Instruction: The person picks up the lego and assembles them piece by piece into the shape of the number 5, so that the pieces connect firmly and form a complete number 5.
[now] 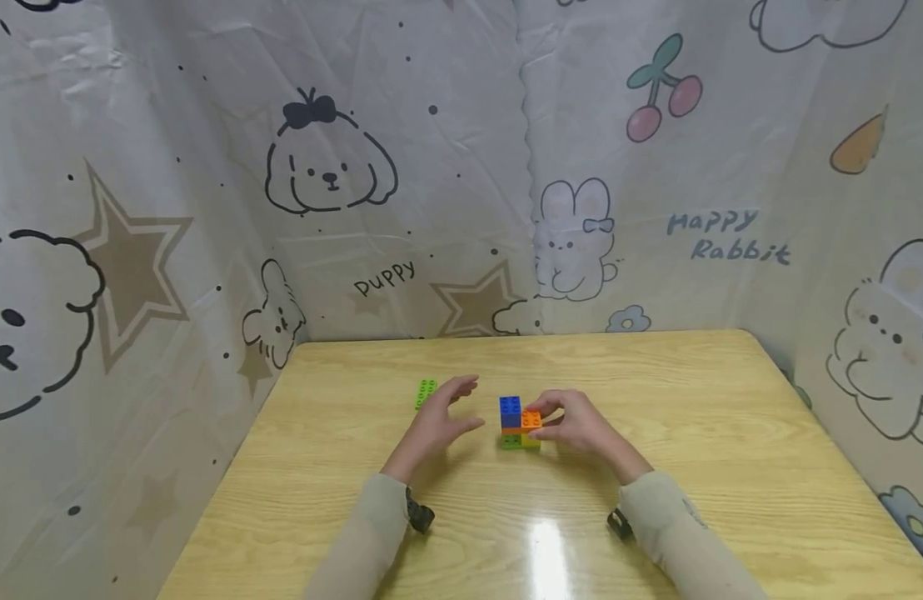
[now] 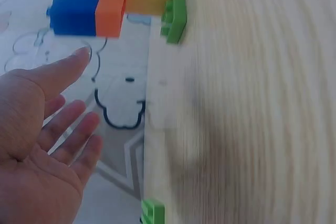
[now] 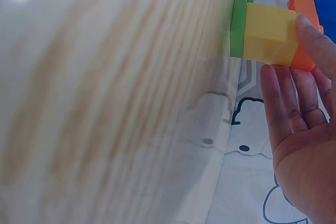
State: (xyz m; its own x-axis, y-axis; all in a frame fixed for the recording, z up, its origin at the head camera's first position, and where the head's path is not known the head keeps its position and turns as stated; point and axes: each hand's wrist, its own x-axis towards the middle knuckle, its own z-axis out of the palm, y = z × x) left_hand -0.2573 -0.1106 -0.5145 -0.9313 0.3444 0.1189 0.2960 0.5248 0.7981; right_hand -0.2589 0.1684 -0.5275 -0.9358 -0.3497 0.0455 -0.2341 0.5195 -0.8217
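A small stack of toy building blocks stands on the table: a green plate [image 2: 179, 11] at the bottom, a yellow block [image 3: 270, 34] on one end of it, an orange block [image 1: 532, 418] over that, and a blue block [image 1: 510, 412] on the orange one's left end. My right hand [image 1: 579, 423] pinches the orange block between thumb and fingers, from the right side. To the left of the stack my left hand [image 1: 441, 417] is held apart from it, fingers extended and nothing in them. Beyond that hand lies a separate green block [image 1: 426, 392], partly covered by it.
The wooden table [image 1: 341, 533] has its far edge against a patterned curtain [image 1: 461, 167], which also hangs along both sides. A bright reflection shows on the tabletop near its front. Each wrist wears a small black camera [image 1: 420, 514].
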